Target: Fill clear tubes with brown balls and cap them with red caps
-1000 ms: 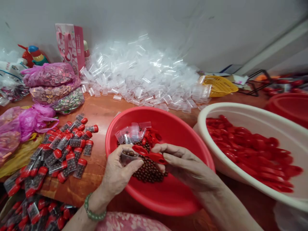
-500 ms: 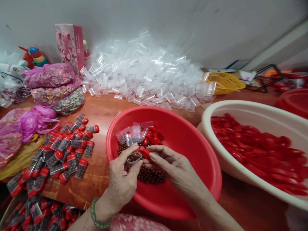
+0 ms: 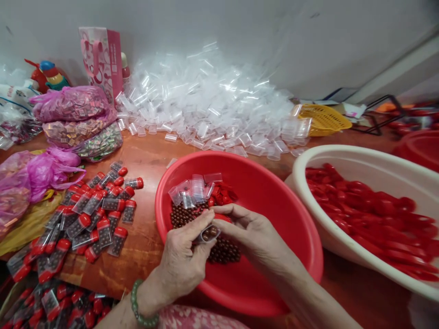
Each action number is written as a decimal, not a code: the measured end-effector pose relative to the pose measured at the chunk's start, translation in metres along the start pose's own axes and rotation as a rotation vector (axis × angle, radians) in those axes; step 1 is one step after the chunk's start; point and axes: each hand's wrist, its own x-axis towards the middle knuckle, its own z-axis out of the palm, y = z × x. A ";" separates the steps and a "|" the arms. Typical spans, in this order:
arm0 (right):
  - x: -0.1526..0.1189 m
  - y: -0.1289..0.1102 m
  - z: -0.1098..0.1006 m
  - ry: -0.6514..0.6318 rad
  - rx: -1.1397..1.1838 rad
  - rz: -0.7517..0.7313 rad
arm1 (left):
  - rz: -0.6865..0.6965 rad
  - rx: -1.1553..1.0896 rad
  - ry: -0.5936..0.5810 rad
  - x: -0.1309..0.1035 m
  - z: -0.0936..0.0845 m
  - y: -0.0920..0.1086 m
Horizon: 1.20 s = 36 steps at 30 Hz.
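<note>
Over a red basin (image 3: 288, 214), my left hand (image 3: 183, 256) is closed around a clear plastic case (image 3: 210, 234), its open end toward me and brown beads inside. Close beside it, my right hand (image 3: 252, 228) pinches a red cap (image 3: 222, 217), mostly hidden by the fingers. Whether cap and case touch I cannot tell. Under my hands in the basin lie loose brown beads (image 3: 224, 251). Several clear cases (image 3: 197, 187) and red caps (image 3: 224, 194) rest at the basin's far side.
Filled, red-capped cases (image 3: 103, 203) lie on the table at left, with more in a box (image 3: 65, 301) below. A white basin (image 3: 308, 157) of red caps stands right. Behind are a heap of clear cases (image 3: 212, 105), a yellow basket (image 3: 325, 119) and purple bags (image 3: 73, 107).
Both hands have shifted slightly right and closer together. The red cap has come nearer the case and is more hidden behind the right fingers. The whole view has shifted a little.
</note>
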 end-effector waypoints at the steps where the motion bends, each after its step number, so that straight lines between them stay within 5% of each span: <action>1: 0.000 -0.002 -0.002 -0.014 -0.053 -0.016 | -0.018 -0.025 -0.006 0.000 -0.001 0.001; 4: -0.002 -0.005 -0.007 -0.033 -0.191 -0.075 | -0.110 -0.116 -0.041 0.001 -0.003 0.003; 10: -0.010 -0.017 -0.015 0.142 -0.290 -0.212 | -0.207 -0.209 -0.055 -0.001 -0.005 0.003; 20: -0.012 -0.029 0.009 -0.088 -0.164 0.001 | -0.103 0.027 -0.061 -0.002 -0.002 0.001; 28: -0.011 -0.027 0.000 0.119 -0.226 -0.153 | -0.135 0.078 -0.070 -0.001 -0.002 0.002; 33: -0.015 -0.026 0.009 0.068 -0.158 -0.148 | -0.127 0.063 -0.090 0.000 -0.001 0.001; 36: -0.012 -0.022 0.006 0.159 -0.191 -0.177 | -0.143 0.038 -0.058 -0.001 -0.001 -0.001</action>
